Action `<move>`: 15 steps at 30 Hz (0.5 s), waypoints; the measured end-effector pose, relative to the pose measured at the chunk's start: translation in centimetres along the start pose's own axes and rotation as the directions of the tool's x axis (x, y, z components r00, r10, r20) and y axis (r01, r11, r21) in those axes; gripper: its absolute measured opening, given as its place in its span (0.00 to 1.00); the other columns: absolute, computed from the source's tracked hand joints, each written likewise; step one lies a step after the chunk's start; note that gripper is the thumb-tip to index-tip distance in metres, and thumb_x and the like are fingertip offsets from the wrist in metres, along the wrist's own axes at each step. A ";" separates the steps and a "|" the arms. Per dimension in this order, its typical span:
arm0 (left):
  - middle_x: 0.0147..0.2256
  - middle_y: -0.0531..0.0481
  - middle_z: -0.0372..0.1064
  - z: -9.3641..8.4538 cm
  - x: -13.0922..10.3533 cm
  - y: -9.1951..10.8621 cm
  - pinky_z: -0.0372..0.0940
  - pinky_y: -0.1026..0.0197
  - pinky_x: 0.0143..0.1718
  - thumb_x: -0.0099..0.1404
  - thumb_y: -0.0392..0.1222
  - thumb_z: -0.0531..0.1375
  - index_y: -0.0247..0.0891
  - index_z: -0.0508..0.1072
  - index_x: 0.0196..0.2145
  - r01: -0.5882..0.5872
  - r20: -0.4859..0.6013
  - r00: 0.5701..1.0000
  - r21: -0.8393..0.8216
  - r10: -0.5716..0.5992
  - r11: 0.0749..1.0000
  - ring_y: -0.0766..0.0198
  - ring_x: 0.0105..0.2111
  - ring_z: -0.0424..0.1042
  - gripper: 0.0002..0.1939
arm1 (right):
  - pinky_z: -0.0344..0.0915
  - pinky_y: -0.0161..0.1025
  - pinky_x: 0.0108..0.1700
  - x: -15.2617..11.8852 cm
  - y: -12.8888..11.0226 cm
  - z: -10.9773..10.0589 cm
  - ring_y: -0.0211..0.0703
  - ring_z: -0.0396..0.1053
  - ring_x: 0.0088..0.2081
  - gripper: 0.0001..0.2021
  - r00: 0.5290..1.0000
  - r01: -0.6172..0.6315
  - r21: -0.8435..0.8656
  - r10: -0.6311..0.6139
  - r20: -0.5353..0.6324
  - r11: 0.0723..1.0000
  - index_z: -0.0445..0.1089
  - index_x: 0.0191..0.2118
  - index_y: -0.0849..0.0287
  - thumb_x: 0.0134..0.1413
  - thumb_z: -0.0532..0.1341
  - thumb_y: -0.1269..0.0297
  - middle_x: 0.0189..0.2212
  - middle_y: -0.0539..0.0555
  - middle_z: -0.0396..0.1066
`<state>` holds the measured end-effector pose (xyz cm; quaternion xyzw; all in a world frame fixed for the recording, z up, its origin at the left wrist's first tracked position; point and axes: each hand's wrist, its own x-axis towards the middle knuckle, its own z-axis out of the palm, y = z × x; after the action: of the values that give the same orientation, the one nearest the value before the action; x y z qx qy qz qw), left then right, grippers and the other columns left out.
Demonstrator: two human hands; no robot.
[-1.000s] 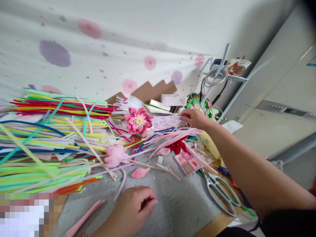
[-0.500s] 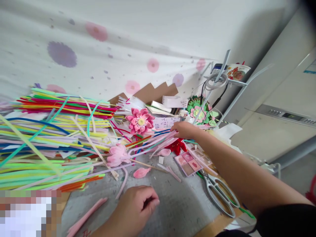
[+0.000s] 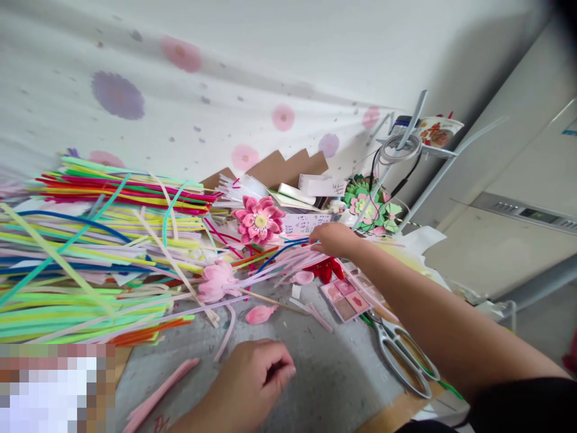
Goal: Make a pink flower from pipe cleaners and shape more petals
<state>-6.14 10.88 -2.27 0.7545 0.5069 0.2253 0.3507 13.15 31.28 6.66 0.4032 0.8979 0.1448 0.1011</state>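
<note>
Where pale pink strips point(image 3: 288, 260) lie bunched on the far part of the counter point(image 3: 388, 414), the right hand point(image 3: 337, 240) reaches down, its bent fingers right at their upper edge, in front of a paper with handwriting point(image 3: 295, 223). The fingertips are partly hidden, so whether they grip or merely touch the strips cannot be told. A red flower point(image 3: 325, 270) lies just below that hand. Well apart from the strips, the left hand point(image 3: 256, 376) has its fingers curled closed, thumb near the forefinger; a pink petal point(image 3: 260, 314) lies just beyond.
</note>
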 end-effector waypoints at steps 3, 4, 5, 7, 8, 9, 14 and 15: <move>0.25 0.53 0.72 0.0 0.0 -0.1 0.54 0.66 0.28 0.58 0.40 0.53 0.40 0.73 0.26 0.000 -0.011 1.000 -0.001 0.000 1.000 0.65 0.27 0.67 0.10 | 0.60 0.39 0.37 0.8 -0.8 0.9 0.52 0.67 0.43 0.14 1.000 0.001 -0.005 -0.001 0.005 1.000 0.70 0.43 0.53 0.47 0.59 0.63 0.40 0.57 0.73; 0.25 0.53 0.71 0.0 0.0 -0.1 0.54 0.66 0.28 0.58 0.40 0.53 0.40 0.73 0.26 -0.001 -0.016 1.000 -0.003 0.001 1.000 0.65 0.27 0.67 0.10 | 0.60 0.39 0.36 1.0 -1.0 1.1 0.51 0.67 0.42 0.13 1.000 0.000 -0.004 0.000 0.007 1.000 0.72 0.41 0.54 0.46 0.60 0.66 0.38 0.58 0.73; 0.25 0.53 0.71 -0.1 0.1 -0.1 0.53 0.66 0.27 0.58 0.40 0.53 0.40 0.73 0.26 -0.003 -0.019 1.000 -0.005 0.003 1.000 0.66 0.27 0.66 0.10 | 0.59 0.39 0.36 1.2 -1.0 1.2 0.51 0.68 0.42 0.10 1.000 -0.003 0.001 0.003 0.005 1.000 0.73 0.37 0.55 0.46 0.59 0.67 0.37 0.58 0.73; 0.24 0.53 0.71 -0.1 0.1 -0.2 0.53 0.66 0.27 0.58 0.40 0.52 0.40 0.73 0.26 -0.007 -0.027 1.000 -0.010 0.006 1.000 0.66 0.26 0.66 0.10 | 0.59 0.38 0.35 1.4 -0.6 0.8 0.51 0.67 0.42 0.07 1.000 -0.010 0.025 0.011 -0.016 1.000 0.74 0.32 0.57 0.46 0.58 0.68 0.36 0.59 0.73; 0.24 0.53 0.70 -0.1 0.1 -0.2 0.53 0.66 0.26 0.58 0.40 0.52 0.40 0.73 0.26 -0.007 -0.030 1.000 -0.013 0.006 1.000 0.66 0.26 0.66 0.10 | 0.58 0.37 0.35 1.4 -0.1 0.4 0.51 0.67 0.42 0.07 0.999 -0.017 0.044 0.018 -0.032 0.999 0.74 0.31 0.57 0.46 0.58 0.67 0.36 0.58 0.73; 0.23 0.53 0.70 0.0 0.1 -0.2 0.53 0.66 0.26 0.58 0.40 0.52 0.39 0.73 0.26 -0.006 -0.034 0.999 -0.016 0.006 1.000 0.66 0.25 0.65 0.10 | 0.58 0.36 0.34 1.4 0.4 -0.1 0.50 0.67 0.41 0.07 0.998 -0.026 0.068 0.030 -0.050 0.997 0.74 0.30 0.57 0.46 0.58 0.66 0.35 0.58 0.73; 0.22 0.54 0.70 0.0 -0.1 -0.2 0.52 0.66 0.26 0.58 0.40 0.52 0.39 0.72 0.25 -0.004 -0.031 1.000 -0.047 0.003 0.999 0.67 0.24 0.65 0.10 | 0.54 0.33 0.28 0.7 3.4 -3.2 0.40 0.66 0.27 0.11 0.978 -0.110 0.223 0.146 -0.150 0.969 0.72 0.28 0.59 0.50 0.56 0.60 0.25 0.53 0.72; 0.22 0.54 0.70 0.0 -0.1 -0.2 0.52 0.66 0.26 0.59 0.40 0.52 0.38 0.72 0.25 -0.003 -0.033 0.999 -0.054 0.001 0.999 0.67 0.24 0.65 0.10 | 0.54 0.32 0.27 0.5 3.9 -3.9 0.38 0.64 0.26 0.12 0.969 -0.124 0.259 0.173 -0.178 0.958 0.72 0.28 0.60 0.51 0.54 0.59 0.23 0.52 0.71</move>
<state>-6.31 10.86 -2.39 0.7415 0.5054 0.2517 0.3625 14.36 33.48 11.57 0.4626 0.8816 0.0792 -0.0511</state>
